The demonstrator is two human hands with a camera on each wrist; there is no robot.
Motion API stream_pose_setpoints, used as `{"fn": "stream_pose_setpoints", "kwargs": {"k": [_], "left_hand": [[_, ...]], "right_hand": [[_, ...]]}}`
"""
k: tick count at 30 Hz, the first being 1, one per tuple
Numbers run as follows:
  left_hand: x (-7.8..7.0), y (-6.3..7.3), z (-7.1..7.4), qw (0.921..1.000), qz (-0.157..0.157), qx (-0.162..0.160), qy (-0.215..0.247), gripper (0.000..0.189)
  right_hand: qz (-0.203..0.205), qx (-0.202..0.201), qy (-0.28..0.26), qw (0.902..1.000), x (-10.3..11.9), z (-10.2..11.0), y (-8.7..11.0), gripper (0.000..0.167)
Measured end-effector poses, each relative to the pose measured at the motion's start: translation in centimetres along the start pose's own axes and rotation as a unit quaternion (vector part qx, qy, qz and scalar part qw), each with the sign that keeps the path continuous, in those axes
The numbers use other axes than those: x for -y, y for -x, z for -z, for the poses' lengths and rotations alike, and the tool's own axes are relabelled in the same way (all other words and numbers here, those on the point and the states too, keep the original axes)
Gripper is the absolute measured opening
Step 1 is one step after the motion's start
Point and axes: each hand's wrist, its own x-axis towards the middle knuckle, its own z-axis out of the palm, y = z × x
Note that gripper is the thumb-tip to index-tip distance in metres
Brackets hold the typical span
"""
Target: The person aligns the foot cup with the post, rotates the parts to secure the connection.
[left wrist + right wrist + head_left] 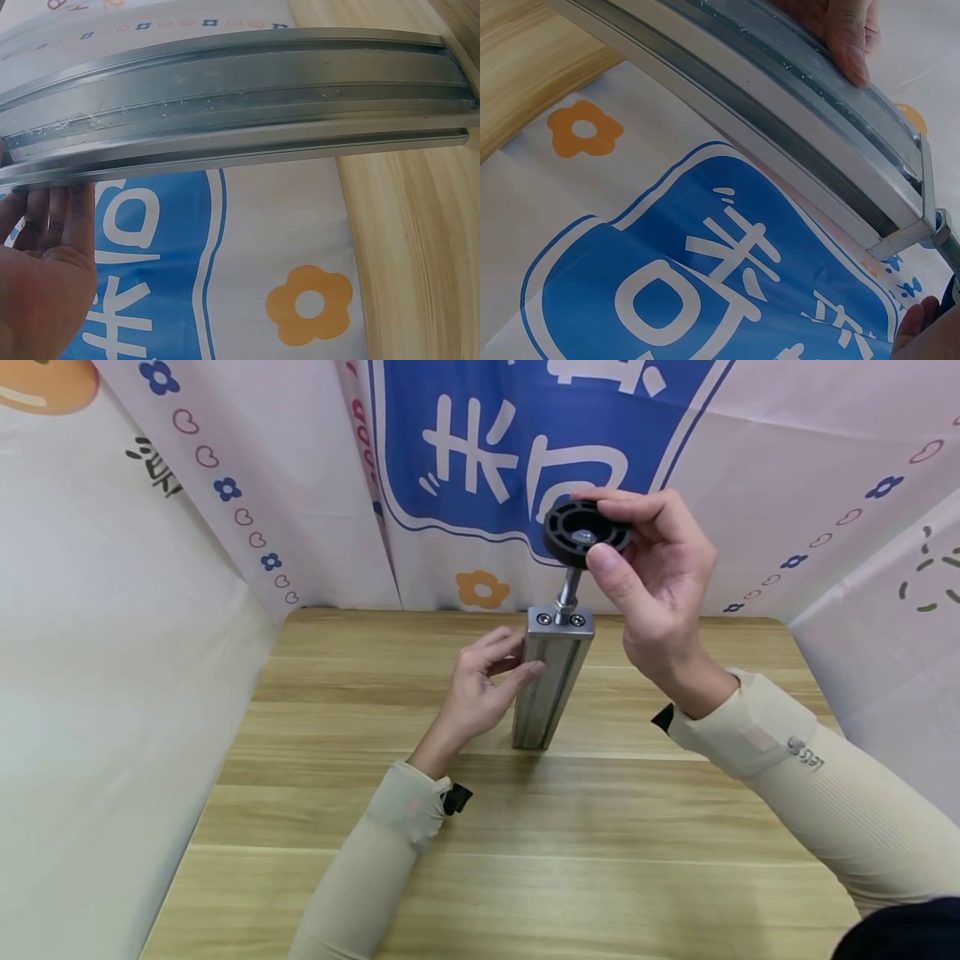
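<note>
A slotted aluminium profile [551,685] stands upright on the wooden table, with an end plate [561,622] held by two screws on top. From that plate rises a threaded rod [570,587] with a nut, carrying a round black levelling foot [573,533] at its upper end. My right hand [663,581] pinches the foot's rim between thumb and fingers. Lower down, my left hand [483,685] grips the profile near its top, thumb on the near face and fingers round the left side. In the right wrist view the left thumb [847,52] lies along the profile.
The wooden table [337,760] ends at a printed white cloth backdrop [322,527] with a blue sign on it. White cloth walls [112,652] flank the table on both sides. A dark rounded shape [900,931] fills the bottom right corner.
</note>
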Motion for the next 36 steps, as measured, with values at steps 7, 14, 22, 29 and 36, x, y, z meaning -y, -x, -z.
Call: {"fn": "stream_pose_setpoints", "kwargs": {"k": [7, 14, 22, 29, 36], "left_hand": [[0.02, 0.05, 0.01, 1.0000, -0.001, -0.002, 0.002, 0.039], [0.06, 0.06, 0.02, 1.0000, 0.000, -0.001, 0.000, 0.039], [0.15, 0.12, 0.04, 1.0000, -0.008, 0.002, 0.004, 0.040], [0.31, 0.15, 0.02, 0.9999, -0.012, 0.001, 0.009, 0.040], [0.15, 0.03, -0.04, 1.0000, -0.006, -0.002, 0.006, 0.038]], "right_hand": [[-0.004, -0.001, 0.020, 0.9998, -0.01, -0.11, 0.10, 0.031], [-0.002, 0.011, 0.032, 0.9994, -0.16, -0.27, 0.14, 0.046], [-0.014, 0.009, 0.030, 0.9994, -0.16, -0.31, 0.11, 0.040], [-0.011, -0.001, 0.018, 0.9998, -0.34, -0.24, 0.10, 0.043], [-0.001, 0.017, 0.016, 0.9997, -0.17, 0.08, 0.20, 0.026]]}}
